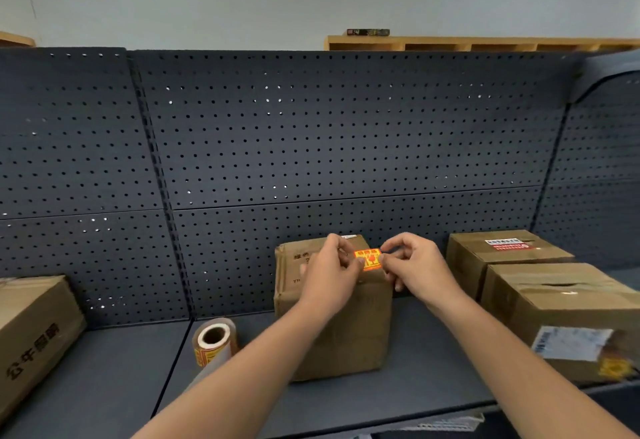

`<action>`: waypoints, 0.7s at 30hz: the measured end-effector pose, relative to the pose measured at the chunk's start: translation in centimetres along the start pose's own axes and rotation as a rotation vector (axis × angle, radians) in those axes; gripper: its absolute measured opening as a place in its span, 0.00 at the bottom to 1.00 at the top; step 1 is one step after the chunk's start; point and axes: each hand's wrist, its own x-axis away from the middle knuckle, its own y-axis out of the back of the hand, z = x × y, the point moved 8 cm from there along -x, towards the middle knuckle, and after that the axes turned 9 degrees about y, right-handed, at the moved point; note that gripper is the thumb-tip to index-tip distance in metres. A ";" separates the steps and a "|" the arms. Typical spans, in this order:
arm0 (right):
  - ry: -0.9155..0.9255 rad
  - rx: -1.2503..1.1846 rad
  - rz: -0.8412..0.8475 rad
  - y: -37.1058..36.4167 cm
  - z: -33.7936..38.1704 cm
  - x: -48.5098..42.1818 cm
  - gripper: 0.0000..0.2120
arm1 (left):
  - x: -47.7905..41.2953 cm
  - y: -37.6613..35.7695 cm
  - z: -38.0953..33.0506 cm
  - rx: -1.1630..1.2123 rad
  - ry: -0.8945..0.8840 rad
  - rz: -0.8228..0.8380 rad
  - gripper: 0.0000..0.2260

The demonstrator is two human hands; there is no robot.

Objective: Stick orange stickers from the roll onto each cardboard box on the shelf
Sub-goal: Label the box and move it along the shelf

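Observation:
An orange sticker (368,258) with red print is held over the top of the middle cardboard box (349,331) on the dark shelf (415,362). My left hand (329,276) pinches its left edge and my right hand (414,265) pinches its right edge. Whether the sticker touches the box top I cannot tell. The sticker roll (215,341) lies on its side on the shelf left of that box, with a strip of grey backing trailing toward me.
A large cardboard box (31,331) sits at the far left. Two more boxes stand at the right: a rear one (498,255) and a front one (568,314) with a white label. A dark pegboard (311,134) backs the shelf.

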 end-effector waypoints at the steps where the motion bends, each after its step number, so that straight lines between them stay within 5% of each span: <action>1: -0.008 0.010 0.005 0.0 -0.4 0.0 0.04 | 0.0 -0.4 0.1 -0.003 0.008 0.004 0.09; 21: -0.068 0.068 0.043 -0.9 -2.1 0.6 0.02 | -0.1 -1.9 0.5 -0.274 0.000 0.036 0.02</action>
